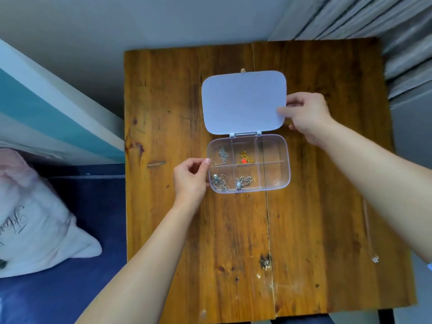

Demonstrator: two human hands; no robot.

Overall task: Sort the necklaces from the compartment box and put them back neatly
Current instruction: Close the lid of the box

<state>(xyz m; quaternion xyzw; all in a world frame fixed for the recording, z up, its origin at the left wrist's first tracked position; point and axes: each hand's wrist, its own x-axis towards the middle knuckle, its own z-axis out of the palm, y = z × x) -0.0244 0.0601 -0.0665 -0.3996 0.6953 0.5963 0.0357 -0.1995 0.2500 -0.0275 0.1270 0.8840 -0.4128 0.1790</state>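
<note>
Compartment box open on desk | left hand pinches box's left edge | right hand grips lid | four necklaces inside

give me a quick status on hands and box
Left hand steadies clear plastic compartment box; right hand grips open lid. Four compartments hold necklaces, two empty. Nothing in the way.

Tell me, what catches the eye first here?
A clear compartment box lies open mid-table, its lid pinched by the right hand, the left hand steadying its side. A gold necklace with a red stone sits in the far middle compartment among silver chains.
</note>
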